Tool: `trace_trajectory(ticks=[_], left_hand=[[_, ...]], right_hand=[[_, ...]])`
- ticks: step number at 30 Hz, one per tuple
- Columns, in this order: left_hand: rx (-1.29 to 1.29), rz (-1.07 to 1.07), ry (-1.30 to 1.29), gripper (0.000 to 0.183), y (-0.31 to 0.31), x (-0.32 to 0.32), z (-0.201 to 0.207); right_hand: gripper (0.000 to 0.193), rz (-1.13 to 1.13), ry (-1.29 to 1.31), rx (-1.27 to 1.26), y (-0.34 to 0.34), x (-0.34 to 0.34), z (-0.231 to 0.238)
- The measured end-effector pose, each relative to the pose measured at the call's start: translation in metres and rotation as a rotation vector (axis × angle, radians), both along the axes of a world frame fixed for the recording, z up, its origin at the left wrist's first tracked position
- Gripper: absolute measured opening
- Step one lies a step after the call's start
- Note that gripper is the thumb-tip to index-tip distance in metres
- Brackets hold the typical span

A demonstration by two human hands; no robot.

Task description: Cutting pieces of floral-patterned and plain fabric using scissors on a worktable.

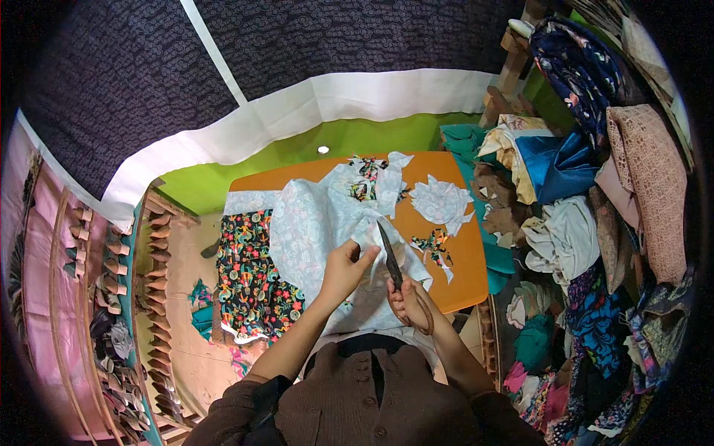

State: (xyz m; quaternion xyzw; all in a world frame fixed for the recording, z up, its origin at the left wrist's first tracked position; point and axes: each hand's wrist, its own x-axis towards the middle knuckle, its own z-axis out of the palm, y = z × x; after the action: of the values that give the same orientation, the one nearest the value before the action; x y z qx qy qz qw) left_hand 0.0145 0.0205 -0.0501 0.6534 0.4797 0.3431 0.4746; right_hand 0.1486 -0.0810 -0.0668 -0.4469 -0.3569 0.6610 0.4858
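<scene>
A large piece of printed fabric (312, 223) lies over the table and hangs off its left and near sides. Its pale reverse faces up over most of the spread, while a black floral face (253, 260) shows on the left. My left hand (346, 270) pinches the pale cloth between thumb and fingers. Just to the right, my right hand (406, 300) is wrapped round the handles of dark scissors (388, 251). Their blades point away from me, close beside the fabric at my left fingertips. Whether the blades are parted is hard to make out.
The orange table (461, 286) carries pale fabric scraps (440, 201) and black floral scraps (433, 245) at right. Heaped cloth (561, 230) fills the right side. Racks of wooden, shoe-shaped forms (158, 286) stand at left. A dark curtain (335, 44) with a white border hangs beyond the table.
</scene>
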Motion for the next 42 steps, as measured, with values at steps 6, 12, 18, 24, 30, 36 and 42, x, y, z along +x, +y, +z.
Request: trace_trajectory(ticks=[6, 12, 18, 24, 30, 36, 42], left_hand=[[-0.044, 0.053, -0.114, 0.029, -0.003, 0.003, -0.009], [-0.282, -0.020, -0.151, 0.023, -0.009, -0.003, 0.002], [-0.216, -0.134, -0.194, 0.023, -0.007, -0.001, 0.012], [-0.252, -0.121, -0.080, 0.021, -0.005, 0.001, 0.012], [-0.215, -0.106, -0.071, 0.028, -0.004, 0.005, 0.010], [-0.319, -0.165, 0.004, 0.026, -0.002, 0.001, 0.011], [-0.321, -0.196, 0.046, 0.027, -0.001, -0.003, 0.010]], right_hand=[[0.048, 0.002, 0.001, 0.048, 0.003, -0.001, -0.006], [0.055, 0.046, 0.127, -0.045, 0.006, -0.001, -0.004], [0.057, 0.046, 0.104, -0.061, 0.006, 0.002, -0.004], [0.059, 0.095, -0.016, 0.072, 0.008, 0.010, -0.007], [0.058, 0.092, 0.013, -0.094, 0.008, 0.010, 0.003], [0.061, 0.060, 0.106, -0.078, 0.005, 0.006, -0.011], [0.063, 0.104, 0.127, -0.243, 0.005, 0.005, -0.004]])
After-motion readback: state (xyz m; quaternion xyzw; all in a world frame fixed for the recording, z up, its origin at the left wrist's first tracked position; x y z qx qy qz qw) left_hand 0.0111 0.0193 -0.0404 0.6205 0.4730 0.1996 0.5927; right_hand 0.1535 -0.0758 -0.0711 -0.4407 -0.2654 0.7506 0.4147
